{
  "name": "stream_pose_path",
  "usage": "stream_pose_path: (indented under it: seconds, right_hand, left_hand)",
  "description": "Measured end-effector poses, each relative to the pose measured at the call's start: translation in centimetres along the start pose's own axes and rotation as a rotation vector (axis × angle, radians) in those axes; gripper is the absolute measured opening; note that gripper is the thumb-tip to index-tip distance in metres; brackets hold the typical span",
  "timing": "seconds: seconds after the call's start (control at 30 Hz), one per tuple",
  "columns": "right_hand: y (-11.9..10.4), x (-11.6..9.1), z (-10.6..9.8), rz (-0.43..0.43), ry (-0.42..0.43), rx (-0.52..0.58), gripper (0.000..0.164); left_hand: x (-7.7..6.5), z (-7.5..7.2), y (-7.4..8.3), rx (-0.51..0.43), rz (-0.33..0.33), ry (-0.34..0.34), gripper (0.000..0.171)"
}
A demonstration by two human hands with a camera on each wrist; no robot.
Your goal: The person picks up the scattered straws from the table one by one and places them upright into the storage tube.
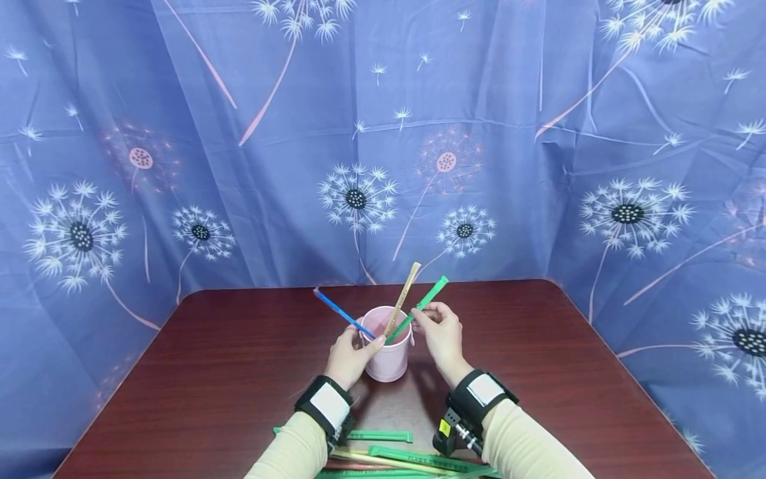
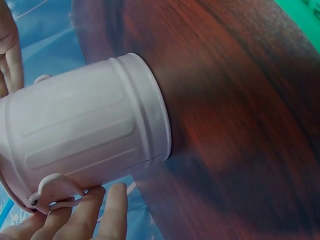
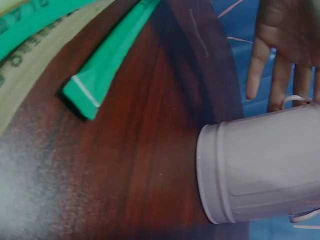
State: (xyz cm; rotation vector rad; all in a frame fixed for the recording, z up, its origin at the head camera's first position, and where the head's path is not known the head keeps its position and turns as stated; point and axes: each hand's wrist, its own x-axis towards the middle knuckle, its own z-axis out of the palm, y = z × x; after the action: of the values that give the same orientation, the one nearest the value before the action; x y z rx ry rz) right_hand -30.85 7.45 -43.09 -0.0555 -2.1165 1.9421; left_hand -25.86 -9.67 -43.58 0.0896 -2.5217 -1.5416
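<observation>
A small pink pail (image 1: 386,364) stands upright on the table. My left hand (image 1: 352,354) grips it at the left rim, thumb across the front edge and fingers along the outside; in the left wrist view those fingers (image 2: 82,217) lie at the side handle (image 2: 57,190). Inside the pail lean a blue stick packet (image 1: 338,309), a beige stick packet (image 1: 402,297) and a green stick packet (image 1: 432,293). My right hand (image 1: 441,334), at the right rim, pinches the green one between thumb and index finger. Their lower ends are hidden in the pail.
Several green, beige and reddish stick packets (image 1: 419,459) lie at the table's near edge, partly under my forearms. A blue curtain (image 1: 287,166) with dandelion prints hangs close behind and beside the dark wooden table (image 1: 239,352).
</observation>
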Motion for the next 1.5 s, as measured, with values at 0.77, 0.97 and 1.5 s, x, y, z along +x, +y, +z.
stream_pose_path:
  seconds: [0.77, 0.97, 1.5]
  right_hand:
    - [1.5, -6.2, -0.5, -0.318, -0.505, -0.694, 0.016]
    - [1.3, -8.9, 0.3, -0.451, -0.876, -0.839, 0.013]
    - [1.7, -10.2, 0.7, -0.625, -0.9, -1.126, 0.013]
  left_hand:
    - [0.1, -0.3, -0.3, 0.011, 0.004, -0.002, 0.063]
    - [0.0, -0.3, -0.1, 0.006, 0.0, -0.015, 0.065]
    - [0.0, 0.0, -0.2, -0.02, -0.006, -0.01, 0.064]
